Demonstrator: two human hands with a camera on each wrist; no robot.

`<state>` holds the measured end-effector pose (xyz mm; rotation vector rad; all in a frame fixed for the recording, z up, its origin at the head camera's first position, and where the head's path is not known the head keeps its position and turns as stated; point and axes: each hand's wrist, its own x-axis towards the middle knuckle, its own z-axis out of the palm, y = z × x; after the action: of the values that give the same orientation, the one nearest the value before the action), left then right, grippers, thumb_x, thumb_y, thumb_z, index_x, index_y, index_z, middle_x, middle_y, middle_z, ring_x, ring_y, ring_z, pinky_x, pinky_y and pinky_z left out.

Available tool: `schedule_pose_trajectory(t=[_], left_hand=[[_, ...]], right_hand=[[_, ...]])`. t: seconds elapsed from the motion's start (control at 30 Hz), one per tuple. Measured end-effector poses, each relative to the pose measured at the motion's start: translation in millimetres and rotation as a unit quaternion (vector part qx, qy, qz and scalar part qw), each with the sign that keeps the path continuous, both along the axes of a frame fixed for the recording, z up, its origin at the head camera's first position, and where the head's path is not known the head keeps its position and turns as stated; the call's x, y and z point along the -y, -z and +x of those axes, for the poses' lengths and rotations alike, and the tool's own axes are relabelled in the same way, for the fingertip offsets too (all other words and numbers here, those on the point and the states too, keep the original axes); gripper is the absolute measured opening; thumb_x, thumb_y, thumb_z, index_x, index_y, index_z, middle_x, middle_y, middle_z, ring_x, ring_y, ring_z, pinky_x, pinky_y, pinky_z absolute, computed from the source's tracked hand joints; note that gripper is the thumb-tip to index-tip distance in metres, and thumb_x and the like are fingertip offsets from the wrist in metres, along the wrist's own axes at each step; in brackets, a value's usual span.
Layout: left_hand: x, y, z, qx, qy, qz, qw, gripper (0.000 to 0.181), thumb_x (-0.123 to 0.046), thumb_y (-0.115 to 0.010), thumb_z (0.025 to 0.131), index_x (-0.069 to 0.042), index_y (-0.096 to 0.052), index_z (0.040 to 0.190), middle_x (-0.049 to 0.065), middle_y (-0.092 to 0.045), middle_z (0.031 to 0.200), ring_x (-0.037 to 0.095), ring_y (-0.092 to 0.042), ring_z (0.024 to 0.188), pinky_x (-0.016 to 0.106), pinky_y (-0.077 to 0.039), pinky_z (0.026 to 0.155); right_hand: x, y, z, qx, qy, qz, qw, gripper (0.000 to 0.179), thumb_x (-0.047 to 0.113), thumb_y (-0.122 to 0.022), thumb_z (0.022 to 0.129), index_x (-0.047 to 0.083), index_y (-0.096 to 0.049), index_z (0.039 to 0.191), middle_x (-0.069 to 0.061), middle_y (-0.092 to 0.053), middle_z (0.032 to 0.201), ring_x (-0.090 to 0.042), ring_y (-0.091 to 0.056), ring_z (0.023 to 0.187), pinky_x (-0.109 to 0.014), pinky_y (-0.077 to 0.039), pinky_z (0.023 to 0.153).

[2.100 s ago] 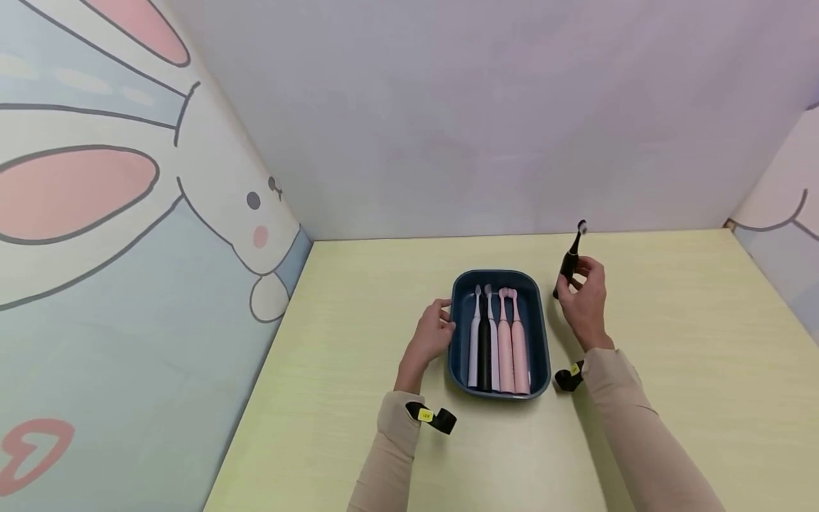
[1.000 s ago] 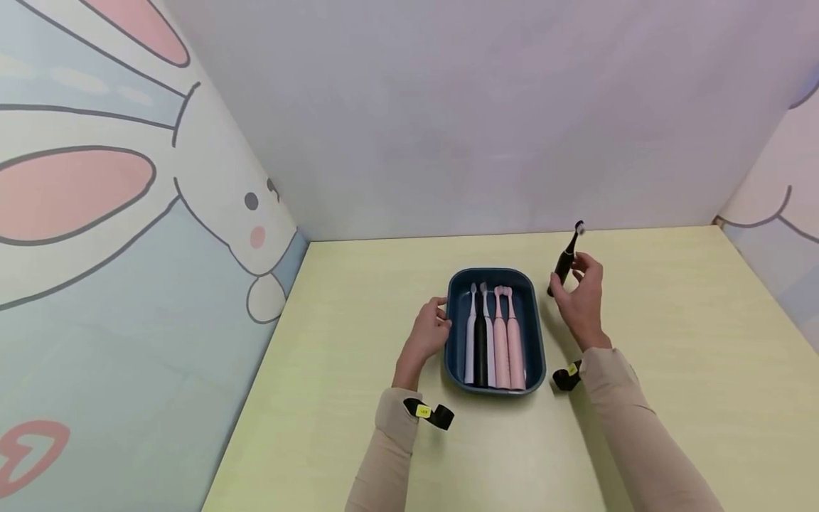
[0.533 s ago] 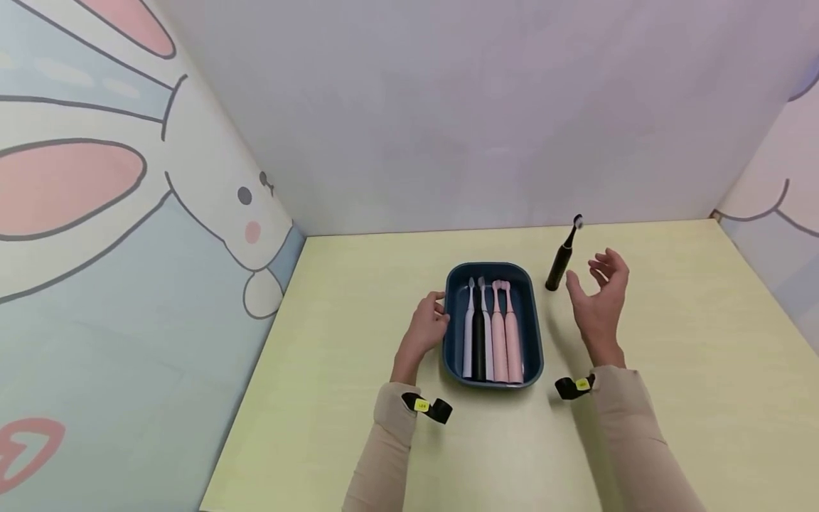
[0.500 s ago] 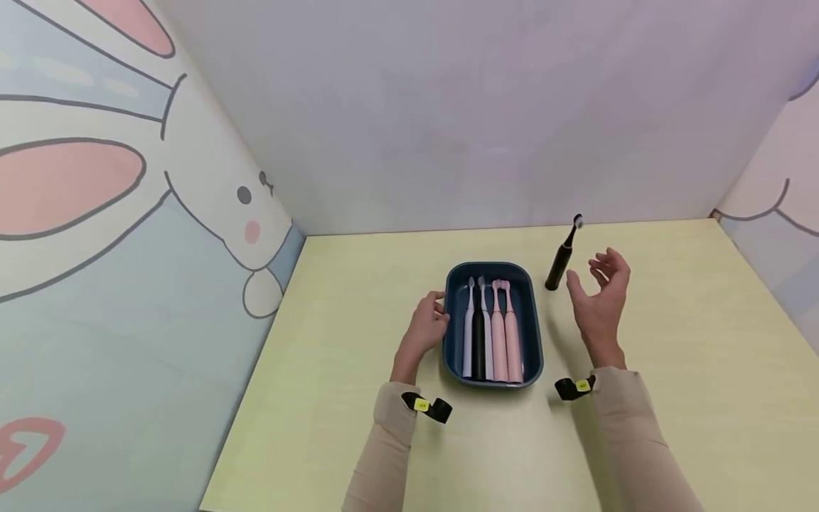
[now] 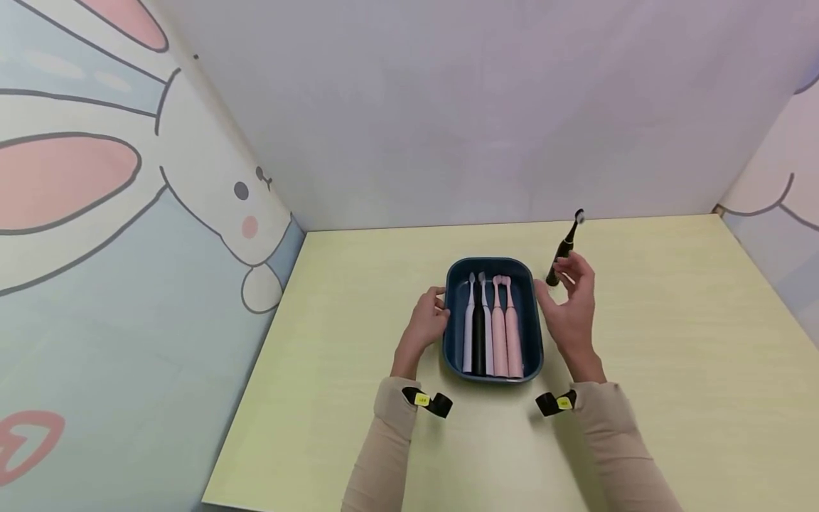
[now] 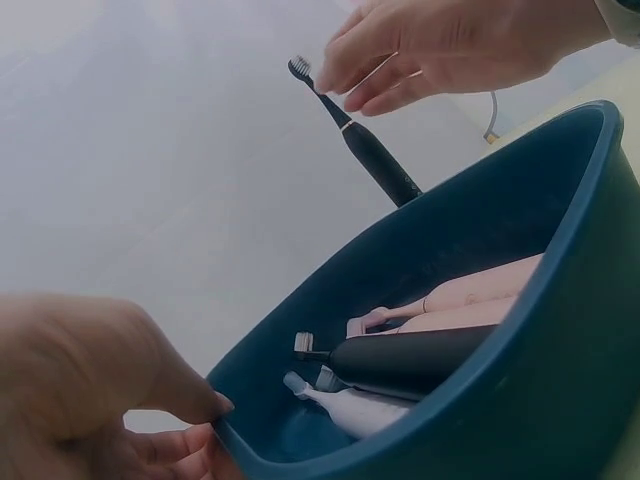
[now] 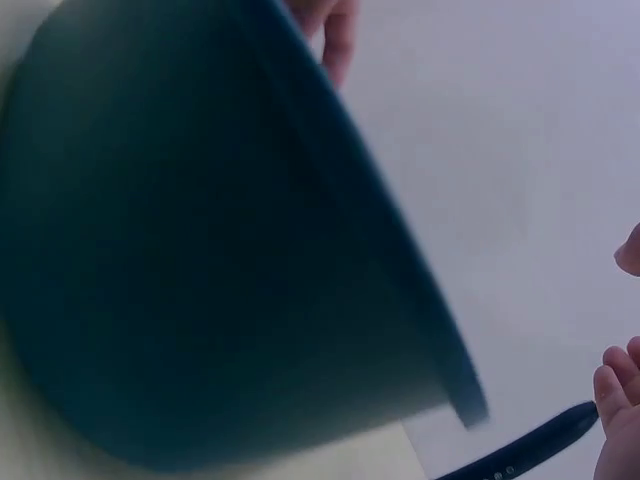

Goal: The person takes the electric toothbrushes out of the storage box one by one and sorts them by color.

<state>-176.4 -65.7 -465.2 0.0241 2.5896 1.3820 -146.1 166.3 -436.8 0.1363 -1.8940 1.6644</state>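
A dark blue tray (image 5: pixel 493 380) lies on the table with two pink electric toothbrushes (image 5: pixel 513 345), two pale ones (image 5: pixel 468 345) and a black one (image 5: pixel 478 338) side by side in it. My left hand (image 5: pixel 427 320) pinches the tray's left rim, thumb over the edge, as the left wrist view shows. Behind the tray's right side another black electric toothbrush (image 5: pixel 564 249) stands upright on its base, bristles up. My right hand (image 5: pixel 571 313) is between this toothbrush and the tray, fingers spread and empty, thumb right at the tray's right rim.
The pale yellow table (image 5: pixel 339 341) ends at a plain grey-white back wall (image 5: pixel 448 128). On the left is a wall with a cartoon rabbit (image 5: pixel 205 171). Each wrist carries a small black camera, one of them the left wrist camera (image 5: pixel 440 405).
My right hand has let go of the black toothbrush, which stays standing, drawn back right, then moved left to the tray's right rim. My left hand stays at the tray.
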Motion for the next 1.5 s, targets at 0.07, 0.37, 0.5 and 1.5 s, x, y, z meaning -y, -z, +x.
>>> schedule_pose_trajectory(t=[0.07,0.37,0.5,1.5], left_hand=[[0.0,0.1,-0.2,-0.001,0.001,-0.001,1.0,0.045,-0.004,-0.053,0.094,-0.007,-0.045,0.138,0.01,-0.052,0.102,0.02,-0.057,0.088,0.031,-0.047,0.072],[-1.6,2.4,0.5,0.008,-0.002,-0.004,1.0,0.045,-0.006,-0.053,0.095,-0.008,-0.044,0.139,0.009,-0.052,0.103,0.019,-0.056,0.088,0.029,-0.047,0.072],[-3.2,2.8,0.6,0.008,-0.003,-0.006,1.0,0.045,-0.006,-0.052,0.095,-0.009,-0.044,0.139,0.009,-0.053,0.103,0.019,-0.056,0.088,0.029,-0.047,0.072],[-8.2,2.0,-0.1,0.008,0.0,-0.007,0.9999,0.045,-0.005,-0.052,0.095,-0.008,-0.044,0.139,0.01,-0.053,0.104,0.019,-0.056,0.089,0.031,-0.048,0.075]], right_hand=[[6,0.3,1.3,0.015,-0.011,0.015,0.9997,0.063,-0.009,-0.063,0.082,-0.011,-0.032,0.137,-0.03,-0.044,0.127,-0.039,-0.045,0.116,-0.03,-0.039,0.104],[20,23.0,-4.2,0.081,-0.03,0.073,0.9936,0.064,-0.005,-0.066,0.083,-0.009,-0.034,0.139,-0.029,-0.047,0.127,-0.039,-0.049,0.119,-0.05,-0.037,0.103],[21,38.3,-10.9,0.095,-0.045,0.075,0.9916,0.065,-0.001,-0.067,0.084,-0.005,-0.035,0.14,-0.024,-0.048,0.13,-0.035,-0.049,0.121,-0.048,-0.036,0.105],[36,39.7,-9.8,0.305,-0.155,0.228,0.9114,0.075,0.018,-0.066,0.087,-0.008,-0.026,0.144,-0.027,-0.046,0.133,-0.038,-0.048,0.119,-0.052,-0.039,0.102]])
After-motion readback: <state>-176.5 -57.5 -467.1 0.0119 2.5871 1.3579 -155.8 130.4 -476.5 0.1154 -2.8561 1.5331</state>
